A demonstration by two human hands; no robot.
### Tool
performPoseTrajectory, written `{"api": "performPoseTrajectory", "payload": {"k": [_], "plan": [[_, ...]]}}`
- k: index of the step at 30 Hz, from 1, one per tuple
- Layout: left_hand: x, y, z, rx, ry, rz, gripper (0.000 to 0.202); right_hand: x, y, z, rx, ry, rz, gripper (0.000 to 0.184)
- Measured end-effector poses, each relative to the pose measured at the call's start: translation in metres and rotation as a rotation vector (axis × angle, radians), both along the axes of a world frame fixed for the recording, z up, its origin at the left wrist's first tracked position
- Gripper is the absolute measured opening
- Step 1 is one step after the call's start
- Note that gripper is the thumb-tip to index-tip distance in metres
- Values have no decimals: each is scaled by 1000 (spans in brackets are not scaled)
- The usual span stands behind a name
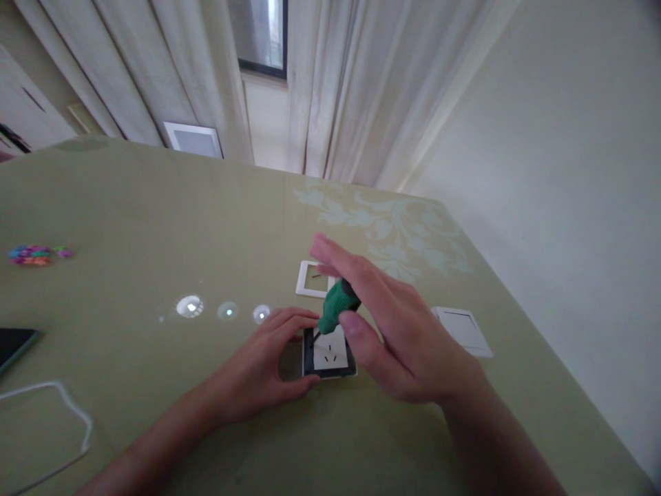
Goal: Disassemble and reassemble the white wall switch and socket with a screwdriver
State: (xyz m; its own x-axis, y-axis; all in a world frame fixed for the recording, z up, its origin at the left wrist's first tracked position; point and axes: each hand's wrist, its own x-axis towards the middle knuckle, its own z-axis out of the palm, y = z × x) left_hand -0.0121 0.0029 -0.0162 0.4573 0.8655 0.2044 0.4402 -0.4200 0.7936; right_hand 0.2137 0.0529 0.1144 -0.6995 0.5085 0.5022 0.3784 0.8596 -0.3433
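A white wall socket (330, 355) in a black frame lies flat on the green glossy table (155, 220). My left hand (263, 365) grips the socket's left edge between thumb and fingers. My right hand (387, 331) is closed round a green-handled screwdriver (337, 306), whose tip points down at the socket's upper left part. A white square frame (312, 279) lies just behind the socket, partly hidden by my right hand. A white square cover plate (462, 329) lies to the right of my right hand.
A small heap of coloured bits (34, 255) sits at the far left. A dark flat object (13, 343) and a white cord (62, 406) lie at the left edge. Curtains (356, 89) and a wall stand behind the table's far edge.
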Motion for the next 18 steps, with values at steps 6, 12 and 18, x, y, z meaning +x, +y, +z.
{"api": "performPoseTrajectory", "payload": {"k": [6,12,18], "plan": [[0,-1,-2,-4,-1,11,64,-1,0,-1,78,-7,-103,40],[1,0,0,10,-7,21,61,-1,0,-3,120,17,-78,38],[1,0,-1,5,7,-2,61,0,1,-1,-20,11,2,52]]}}
